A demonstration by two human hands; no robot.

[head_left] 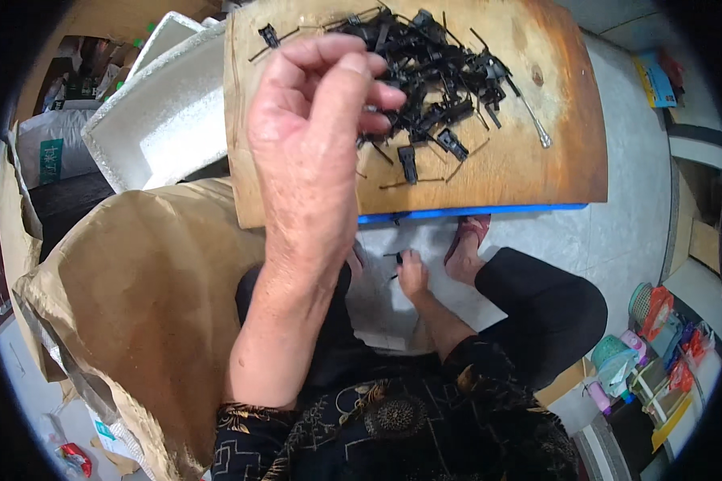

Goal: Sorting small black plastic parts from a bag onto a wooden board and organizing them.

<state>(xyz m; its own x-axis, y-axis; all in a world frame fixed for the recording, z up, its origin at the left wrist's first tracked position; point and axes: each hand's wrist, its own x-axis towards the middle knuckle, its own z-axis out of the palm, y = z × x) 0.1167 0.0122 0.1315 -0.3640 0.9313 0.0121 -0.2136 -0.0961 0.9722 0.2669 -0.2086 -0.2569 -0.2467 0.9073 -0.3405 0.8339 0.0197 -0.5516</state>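
My left hand (313, 136) is raised in front of a wooden board (537, 168), with its fingertips bunched together at the edge of a pile of small black plastic parts (437, 68). Whether it pinches one of them is hidden by the fingers. My right hand (413, 272) reaches down to the pale floor between my knees, fingers closed on a small black part (396, 256). A thin metal rod (533, 120) lies on the board to the right of the pile.
A large brown paper sack (136, 305) stands open at my left. White foam trays (160, 120) lie behind it. My sandalled foot (467, 248) rests under the board's blue edge (489, 211). Coloured containers and bags (650, 345) crowd the floor at right.
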